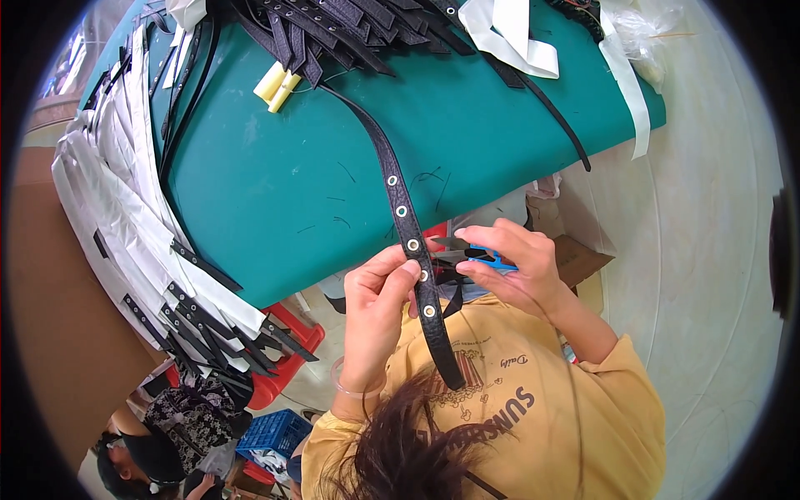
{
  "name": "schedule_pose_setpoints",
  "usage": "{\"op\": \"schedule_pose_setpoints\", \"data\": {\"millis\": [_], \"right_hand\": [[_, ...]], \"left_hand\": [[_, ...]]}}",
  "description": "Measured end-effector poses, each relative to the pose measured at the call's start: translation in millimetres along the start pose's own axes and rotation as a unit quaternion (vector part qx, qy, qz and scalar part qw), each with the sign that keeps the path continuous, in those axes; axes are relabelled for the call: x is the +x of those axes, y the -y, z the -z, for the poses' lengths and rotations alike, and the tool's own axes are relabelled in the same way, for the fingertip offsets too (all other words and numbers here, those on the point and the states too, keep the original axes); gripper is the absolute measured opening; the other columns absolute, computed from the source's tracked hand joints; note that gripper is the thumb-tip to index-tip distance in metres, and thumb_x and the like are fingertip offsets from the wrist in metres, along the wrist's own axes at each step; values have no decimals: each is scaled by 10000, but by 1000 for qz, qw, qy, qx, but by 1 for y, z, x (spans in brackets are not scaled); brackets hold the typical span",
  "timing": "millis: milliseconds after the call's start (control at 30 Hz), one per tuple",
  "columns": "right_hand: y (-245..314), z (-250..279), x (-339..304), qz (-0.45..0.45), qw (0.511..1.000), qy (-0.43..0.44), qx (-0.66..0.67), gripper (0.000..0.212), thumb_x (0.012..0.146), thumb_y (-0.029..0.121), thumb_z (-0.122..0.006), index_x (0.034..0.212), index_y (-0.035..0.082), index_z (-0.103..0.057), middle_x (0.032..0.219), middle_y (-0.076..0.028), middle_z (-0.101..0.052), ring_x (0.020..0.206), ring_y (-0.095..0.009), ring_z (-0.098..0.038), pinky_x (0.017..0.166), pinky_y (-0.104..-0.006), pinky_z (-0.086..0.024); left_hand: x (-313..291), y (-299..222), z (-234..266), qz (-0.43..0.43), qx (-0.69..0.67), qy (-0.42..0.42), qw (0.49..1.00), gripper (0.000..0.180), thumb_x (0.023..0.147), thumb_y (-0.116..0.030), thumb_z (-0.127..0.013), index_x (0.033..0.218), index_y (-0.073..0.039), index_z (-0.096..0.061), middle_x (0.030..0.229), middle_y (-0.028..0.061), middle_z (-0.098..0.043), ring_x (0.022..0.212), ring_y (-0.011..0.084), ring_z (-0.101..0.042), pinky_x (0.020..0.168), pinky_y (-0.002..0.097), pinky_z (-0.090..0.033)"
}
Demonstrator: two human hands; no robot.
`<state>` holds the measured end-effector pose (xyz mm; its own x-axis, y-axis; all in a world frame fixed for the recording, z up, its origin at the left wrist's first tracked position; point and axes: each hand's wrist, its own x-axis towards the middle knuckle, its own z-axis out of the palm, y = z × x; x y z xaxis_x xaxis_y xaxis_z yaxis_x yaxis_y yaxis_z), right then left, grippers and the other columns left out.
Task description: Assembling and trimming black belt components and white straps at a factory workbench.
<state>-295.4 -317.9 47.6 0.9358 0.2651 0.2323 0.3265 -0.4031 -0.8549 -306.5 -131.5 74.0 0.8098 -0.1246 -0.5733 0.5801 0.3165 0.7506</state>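
A black leather belt strap (381, 146) with a row of metal eyelets runs from the pile on the green table down over its near edge. My left hand (372, 300) pinches the strap between thumb and fingers near the eyelets, and the strap's rounded end hangs below it. Just right of the strap, my right hand (533, 268) grips small thread snips (493, 259) with a blue handle. Their dark blades point left and lie close to the strap's edge, apart from each other at the tips. I cannot make out any thread between the blades.
A heap of black straps (350, 29) covers the far side of the green table (275, 192). Beside it lie pale yellow rolls (277, 86) and white strips (521, 50). White-wrapped straps (125, 200) hang over the left edge, near a red stool (304, 337). Another person (137, 450) sits lower left.
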Motion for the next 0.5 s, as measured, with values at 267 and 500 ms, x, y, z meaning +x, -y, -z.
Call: {"op": "schedule_pose_setpoints", "data": {"millis": [267, 500], "right_hand": [[0, 0, -3, -40, 998, -12, 36, 302, 716, 154, -758, 966, 38, -636, 674, -57, -557, 512, -128, -456, 446, -254, -363], [4, -1, 4, -12, 999, -12, 38, 291, 719, 140, -752, 965, 37, -636, 677, -64, -569, 512, -132, -466, 437, -253, -360]], "left_hand": [[-2, -2, -1, -15, 6, -1, 1000, 214, 890, -48, -499, 1029, 27, -643, 748, 3, -612, 557, 22, -455, 476, 180, -364], [-2, -1, -3, -9, 8, -3, 1000, 178, 893, -50, -507, 967, 30, -647, 728, -8, -587, 556, 24, -452, 476, 180, -365]]}}
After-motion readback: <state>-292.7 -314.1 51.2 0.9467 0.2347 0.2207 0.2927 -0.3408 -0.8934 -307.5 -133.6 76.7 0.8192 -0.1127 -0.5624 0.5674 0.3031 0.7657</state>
